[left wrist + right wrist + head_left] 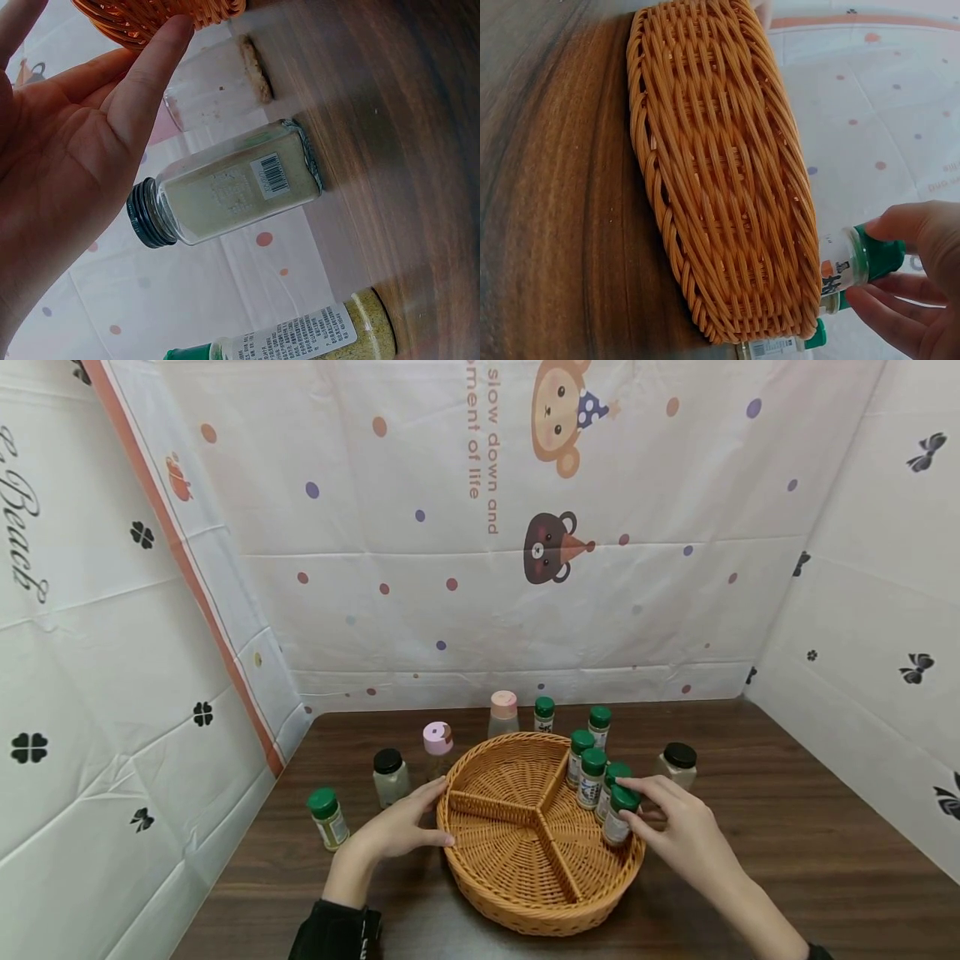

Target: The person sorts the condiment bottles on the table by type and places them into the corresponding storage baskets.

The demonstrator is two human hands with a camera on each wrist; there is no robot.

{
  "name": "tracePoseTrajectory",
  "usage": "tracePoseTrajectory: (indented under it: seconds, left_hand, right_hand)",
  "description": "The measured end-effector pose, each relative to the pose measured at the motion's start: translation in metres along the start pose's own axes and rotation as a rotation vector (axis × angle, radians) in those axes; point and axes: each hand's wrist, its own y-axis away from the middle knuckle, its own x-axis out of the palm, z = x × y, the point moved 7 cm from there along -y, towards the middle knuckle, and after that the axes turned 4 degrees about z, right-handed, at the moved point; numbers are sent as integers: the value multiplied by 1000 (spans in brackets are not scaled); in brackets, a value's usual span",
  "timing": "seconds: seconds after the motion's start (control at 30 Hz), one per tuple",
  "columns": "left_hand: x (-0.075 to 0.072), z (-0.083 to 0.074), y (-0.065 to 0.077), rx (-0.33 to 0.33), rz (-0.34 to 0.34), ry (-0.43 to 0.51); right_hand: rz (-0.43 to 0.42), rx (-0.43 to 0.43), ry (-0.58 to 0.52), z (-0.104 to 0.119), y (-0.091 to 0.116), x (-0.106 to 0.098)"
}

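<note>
A round wicker basket (543,920) with three compartments stands on the table. In its right compartment, several green-capped spice jars stand in a row along the rim. My right hand (678,828) pinches the green cap of the nearest spice jar (617,832) between thumb and fingers; the right wrist view shows this jar's white label (837,262) above the rim. Against the basket's left rim rests my left hand (399,823), its fingers extended along the outside and the thumb at the rim. The left and front compartment has nothing in it.
Left of the basket stand a green-capped jar (328,820) and a black-capped jar (391,778). Two pink-capped jars (437,739) and two green-capped jars (544,713) are behind it. Another black-capped jar (678,765) stands at the right. Printed cloth (480,610) borders the table.
</note>
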Motion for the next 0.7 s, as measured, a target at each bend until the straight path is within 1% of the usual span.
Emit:
tracePoseTrajectory:
  seconds: [0.33,0.7]
  left_hand:
    - [1,1,0,-1,-3,-15]
    - [1,1,1,-5,-7,-8]
  right_hand:
    - [43,24,59,-4,4,3]
    - [14,15,59,-5,3,-2]
